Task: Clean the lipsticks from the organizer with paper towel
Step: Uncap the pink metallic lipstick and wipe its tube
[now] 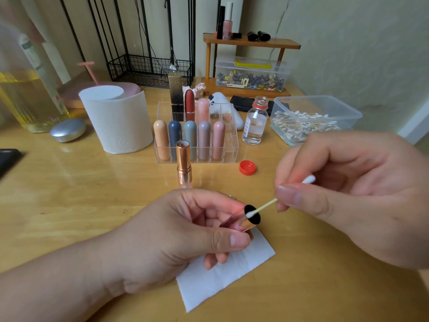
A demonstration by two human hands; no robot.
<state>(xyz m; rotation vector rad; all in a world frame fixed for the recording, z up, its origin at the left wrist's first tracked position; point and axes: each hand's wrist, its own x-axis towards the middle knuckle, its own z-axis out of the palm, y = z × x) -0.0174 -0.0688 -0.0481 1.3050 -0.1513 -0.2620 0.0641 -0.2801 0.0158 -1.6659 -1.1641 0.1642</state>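
Spanning the view: light wooden table point(69, 194). Clear acrylic organizer point(229, 149) mid-table, capped lipsticks point(175, 138) in its slots. In front of it, right hand point(359, 194) pinches white cotton swab point(267, 205). Left hand point(185, 228) fingers curl round shiny rose-gold cap point(248, 225), above white paper towel sheet point(220, 282). Swab tip sits inside cap rim. Uncapped rose-gold lipstick point(184, 163) upright just before organizer's front wall.

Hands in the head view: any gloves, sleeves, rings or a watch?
Both bare: left hand and right hand ungloved, nails short, unpainted. The left forearm shows no sleeve or watch. A small glint at a left finger may be a ring.
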